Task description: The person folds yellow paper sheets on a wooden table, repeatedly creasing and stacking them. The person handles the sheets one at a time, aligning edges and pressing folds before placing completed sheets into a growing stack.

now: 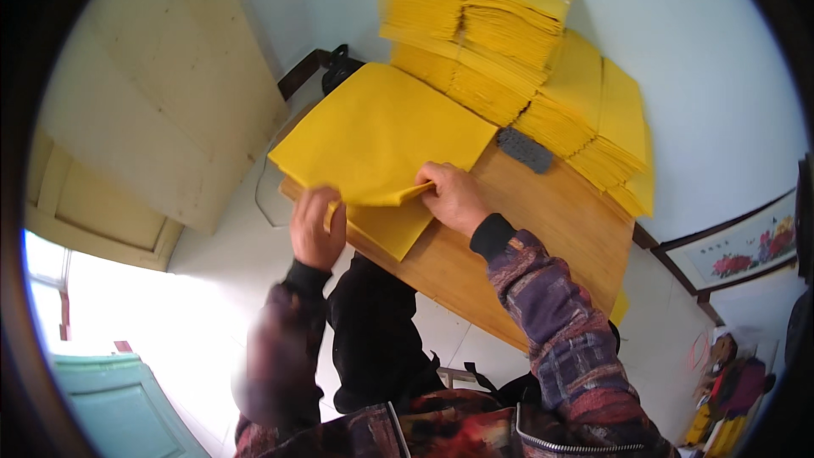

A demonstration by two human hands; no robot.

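Note:
A large yellow sheet (381, 131) lies on the wooden table with its near edge bent up. My right hand (456, 197) pinches that raised edge between thumb and fingers. Below the lifted part, more yellow sheet (394, 229) shows, reaching the table's front edge; I cannot tell whether it belongs to the same piece. My left hand (317, 229) is beside the front left edge of the yellow material, slightly blurred, its fingers curved and the thumb apart, with nothing visible between them.
Tall bundles of folded yellow sheets (517, 17) stand along the table's back, against the wall. A dark grey block (524, 149) lies before them on the wooden table (543, 237). A pale board (161, 76) leans at left. A framed flower picture (738, 242) stands at right.

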